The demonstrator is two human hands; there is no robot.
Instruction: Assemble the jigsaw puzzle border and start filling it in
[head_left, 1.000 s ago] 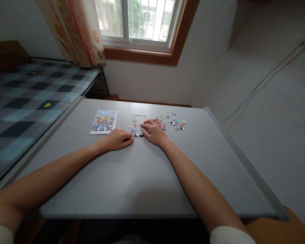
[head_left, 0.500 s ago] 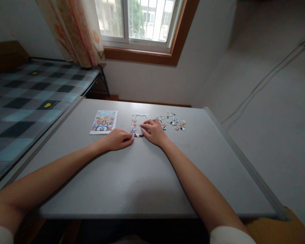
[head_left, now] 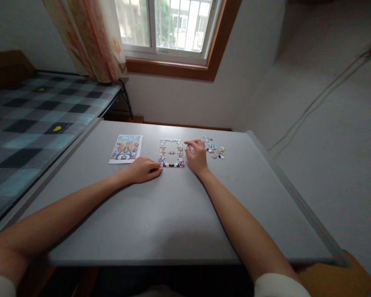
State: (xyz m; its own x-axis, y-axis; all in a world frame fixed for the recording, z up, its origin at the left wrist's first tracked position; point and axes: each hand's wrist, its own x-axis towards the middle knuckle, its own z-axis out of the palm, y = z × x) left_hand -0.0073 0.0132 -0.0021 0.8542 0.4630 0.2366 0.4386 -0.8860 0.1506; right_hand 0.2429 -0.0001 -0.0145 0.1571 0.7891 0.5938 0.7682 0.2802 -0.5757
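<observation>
A rectangular jigsaw puzzle border point(head_left: 171, 165) lies on the table, its sides joined into a frame. Inside it sits a small joined cluster of pieces point(head_left: 172, 153). My left hand point(head_left: 146, 170) rests on the table with fingers curled, its fingertips at the frame's lower left corner; whether anything is between them is hidden. My right hand point(head_left: 197, 156) is just right of the frame, index finger stretched out and thumb apart, with no piece visible in it. Loose puzzle pieces point(head_left: 212, 147) are scattered beyond and beside it, some partly covered by the hand.
A printed picture sheet point(head_left: 126, 149) lies left of the puzzle. The grey-white table point(head_left: 173, 214) has raised side edges. A bed with a checked cover point(head_left: 49, 111) stands at the left, a window point(head_left: 179, 24) with a curtain point(head_left: 89, 41) ahead.
My right hand has moved right, off the puzzle's inside, uncovering the small cluster and the frame's right side. My left hand stays at the corner.
</observation>
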